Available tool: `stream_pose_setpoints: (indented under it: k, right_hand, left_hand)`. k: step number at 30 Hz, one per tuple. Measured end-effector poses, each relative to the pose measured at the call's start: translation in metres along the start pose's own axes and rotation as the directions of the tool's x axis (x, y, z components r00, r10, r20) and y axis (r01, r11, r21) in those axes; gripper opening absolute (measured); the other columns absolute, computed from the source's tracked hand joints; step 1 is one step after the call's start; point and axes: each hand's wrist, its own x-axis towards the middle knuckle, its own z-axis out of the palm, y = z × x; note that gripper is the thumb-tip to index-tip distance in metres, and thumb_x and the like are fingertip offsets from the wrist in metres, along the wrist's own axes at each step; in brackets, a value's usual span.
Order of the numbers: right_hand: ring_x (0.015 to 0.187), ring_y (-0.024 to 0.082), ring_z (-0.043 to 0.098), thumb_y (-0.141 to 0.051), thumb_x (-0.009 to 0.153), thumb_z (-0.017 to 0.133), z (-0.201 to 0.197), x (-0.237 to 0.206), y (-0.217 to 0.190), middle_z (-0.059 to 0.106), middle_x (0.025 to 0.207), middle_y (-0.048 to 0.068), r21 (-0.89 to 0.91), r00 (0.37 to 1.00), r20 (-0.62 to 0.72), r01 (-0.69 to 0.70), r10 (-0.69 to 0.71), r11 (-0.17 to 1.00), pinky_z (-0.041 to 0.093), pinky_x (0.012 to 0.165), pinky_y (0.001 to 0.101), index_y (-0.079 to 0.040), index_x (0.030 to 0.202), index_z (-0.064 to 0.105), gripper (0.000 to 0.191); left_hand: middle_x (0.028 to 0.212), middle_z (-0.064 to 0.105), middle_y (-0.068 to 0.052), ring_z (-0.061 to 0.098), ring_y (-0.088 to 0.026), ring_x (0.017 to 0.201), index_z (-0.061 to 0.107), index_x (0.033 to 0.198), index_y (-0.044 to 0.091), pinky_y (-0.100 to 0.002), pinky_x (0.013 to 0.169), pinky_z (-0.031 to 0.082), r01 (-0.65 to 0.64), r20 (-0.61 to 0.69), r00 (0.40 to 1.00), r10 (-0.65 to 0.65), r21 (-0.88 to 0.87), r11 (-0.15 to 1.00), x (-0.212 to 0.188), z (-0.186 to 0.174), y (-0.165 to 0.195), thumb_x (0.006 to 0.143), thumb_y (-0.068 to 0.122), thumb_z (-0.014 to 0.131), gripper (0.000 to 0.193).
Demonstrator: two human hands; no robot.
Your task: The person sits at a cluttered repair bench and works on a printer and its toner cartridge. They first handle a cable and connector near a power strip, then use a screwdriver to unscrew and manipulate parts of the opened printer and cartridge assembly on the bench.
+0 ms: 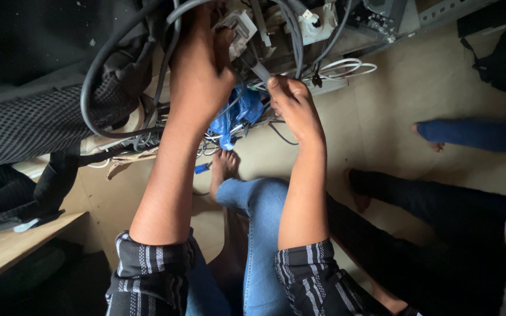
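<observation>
My left hand (201,70) reaches up into a tangle of cables, its fingers closed around a white plastic connector block (239,28) at the top of the view. My right hand (293,104) pinches a thin grey cable (260,70) just below that block, thumb pressed on it. Thick grey and black cables (98,70) loop around my left wrist. A crumpled blue plastic bag (238,114) with small wires hangs between both hands. My bent knee in blue jeans (259,202) and a bare foot (225,167) lie beneath.
A metal equipment frame (382,23) with white fittings sits at the top. A black woven bag (24,123) and strap hang at left above a wooden board (7,246). Other people's legs (475,137) in dark trousers rest on the beige floor at right.
</observation>
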Motion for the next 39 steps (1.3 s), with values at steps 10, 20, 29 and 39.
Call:
stream_pose_setpoints:
  k: [10,20,29,39]
  right_hand:
    - [0.061,0.004,0.041,-0.045,0.101,0.066,-0.0007,0.0004,0.0005,0.045,0.068,-0.008,-0.005,1.0,-0.018,-0.017,0.017,1.0,0.033,0.054,0.0237,-0.009,0.092,0.062,0.037]
    - [0.061,0.004,0.039,-0.045,0.1,0.068,-0.0005,-0.0017,-0.0025,0.041,0.068,-0.009,0.023,1.0,-0.012,-0.013,0.013,1.0,0.031,0.054,0.0242,-0.008,0.09,0.061,0.039]
    - [0.06,0.004,0.039,-0.046,0.099,0.068,0.0008,-0.002,-0.0066,0.043,0.067,-0.008,-0.018,0.999,-0.033,-0.014,0.013,1.0,0.032,0.054,0.0243,-0.008,0.088,0.062,0.039]
    - [0.06,0.004,0.041,-0.048,0.1,0.067,-0.0009,-0.002,-0.0046,0.044,0.065,-0.008,-0.093,0.999,-0.051,0.005,-0.01,0.996,0.033,0.053,0.0242,-0.01,0.081,0.058,0.043]
  left_hand:
    - [0.13,0.066,-0.026,0.064,-0.046,0.121,0.041,0.152,0.009,-0.048,0.099,0.054,-0.03,-0.01,0.999,0.031,0.028,0.999,0.0002,0.001,-0.002,0.11,0.004,0.059,0.046]
    - [0.133,0.067,-0.025,0.064,-0.047,0.121,0.042,0.153,0.009,-0.048,0.098,0.053,-0.042,-0.013,0.999,0.043,0.047,0.998,0.0005,-0.0005,0.0027,0.109,0.006,0.06,0.047]
    - [0.138,0.065,-0.023,0.063,-0.043,0.127,0.042,0.153,0.007,-0.046,0.102,0.053,0.011,0.02,1.0,-0.011,-0.017,1.0,0.0004,0.0005,0.0001,0.108,0.003,0.06,0.048]
    - [0.133,0.067,-0.021,0.064,-0.043,0.124,0.044,0.15,0.009,-0.046,0.099,0.053,0.031,0.028,0.999,-0.03,-0.016,0.999,-0.001,0.0001,0.0024,0.109,0.004,0.059,0.044]
